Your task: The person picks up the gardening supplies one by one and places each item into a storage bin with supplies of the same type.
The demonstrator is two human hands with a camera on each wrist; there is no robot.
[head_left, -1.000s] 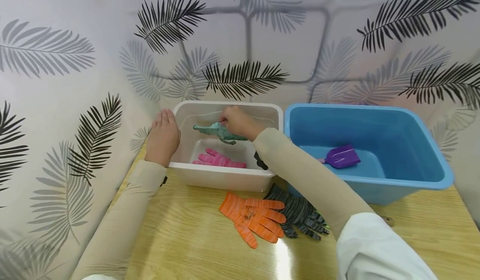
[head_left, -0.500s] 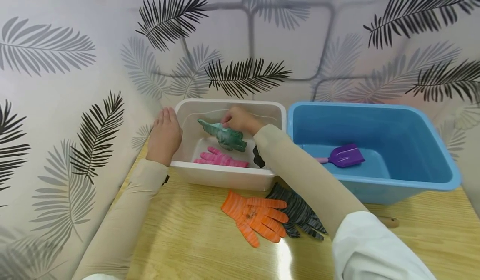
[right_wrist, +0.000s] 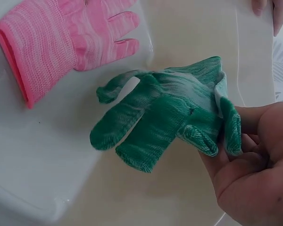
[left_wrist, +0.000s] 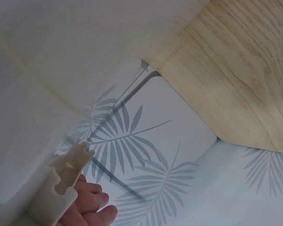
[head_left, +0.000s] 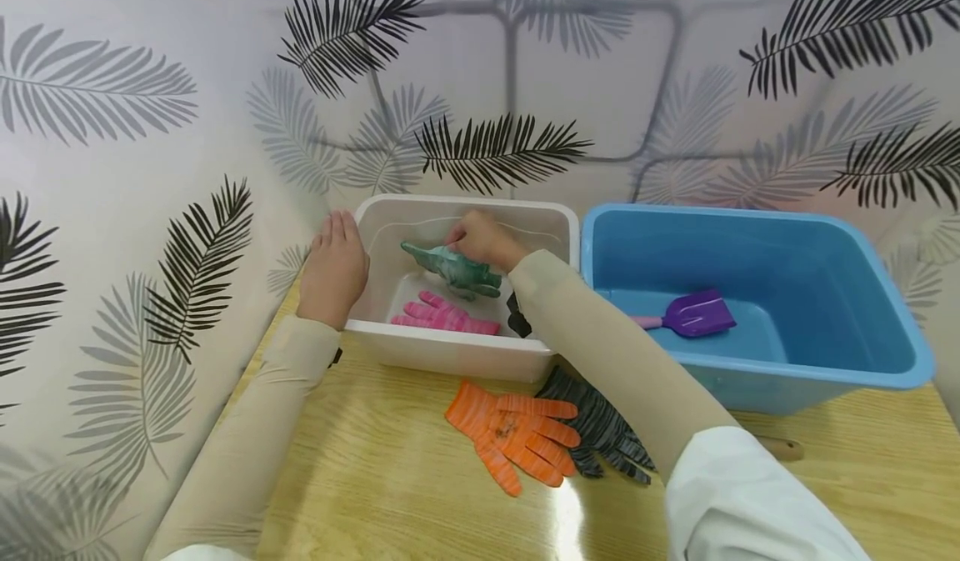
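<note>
I have the right hand (head_left: 480, 240) reaching in from the lower right, its arm slanting across the view in a beige sleeve (head_left: 615, 353), the back of the hand turned up over a white, rectangular plastic tub (head_left: 450, 354). Its grip is together, thumb and fingers pinching a green-and-white knitted glove (head_left: 459, 273); part of the contact is hidden from my right wrist camera. The left hand (head_left: 333, 265) is at the tub's left end, back of the hand towards me and fingers side by side. From the right wrist I catch its fingertips on both sides of the rim, so it holds the end wall between them.

The green glove is inside the tub, behind a pink knitted glove (head_left: 446, 315) lying on the tub's floor. It sags from the pinch, streaked pale green on the body and deeper green on the fingers, two of which stick out broad and blunt while others fold over close to the hand. I cannot tell whether its lowest part touches the floor. A black item (head_left: 517, 319) shows near the pink glove, partly covered by the sleeve.

Just right of the tub I see a blue plastic bin (head_left: 757, 390) holding a purple shovel (head_left: 701, 313) with a pink handle. In front, on the wood-grain surface (head_left: 360, 461), an orange knitted glove (head_left: 517, 432) overlaps a dark grey mottled glove (head_left: 603, 428).
</note>
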